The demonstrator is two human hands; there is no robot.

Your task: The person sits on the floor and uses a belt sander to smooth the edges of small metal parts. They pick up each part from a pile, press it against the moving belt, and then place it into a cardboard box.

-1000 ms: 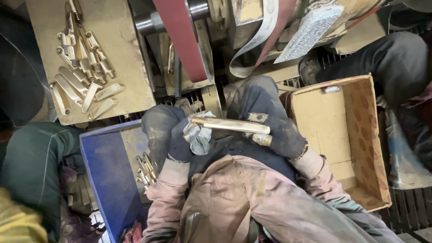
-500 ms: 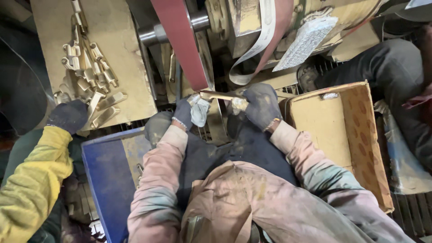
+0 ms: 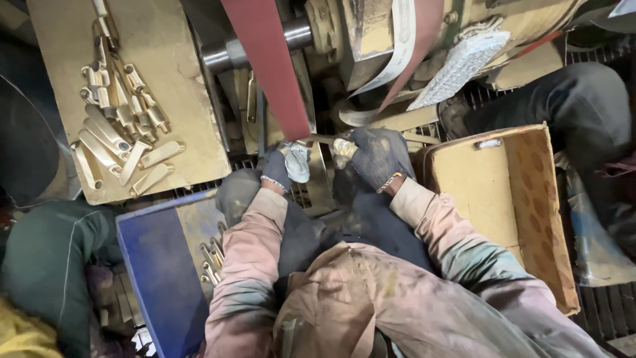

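Note:
Both my hands wear dark work gloves and grip one brass bar [image 3: 324, 140], held crosswise. My left hand [image 3: 278, 166] holds its left end through a pale rag [image 3: 297, 161]. My right hand [image 3: 372, 156] holds its right end. The bar's middle lies against the lower end of the red sanding belt [image 3: 268, 66], which runs up and away over a steel roller [image 3: 228, 54].
A dusty board [image 3: 175, 99] at the upper left carries several brass handle pieces [image 3: 119, 142]. A blue crate [image 3: 156, 265] with more brass pieces sits by my left knee. An open cardboard box [image 3: 517, 199] stands at the right. Another person's dark trouser leg [image 3: 570, 99] is beyond it.
My hands have carried the brass bar up and forward from my lap to the sanding belt. A yellow-sleeved gloved hand that reached to the board half a second ago has left the view.

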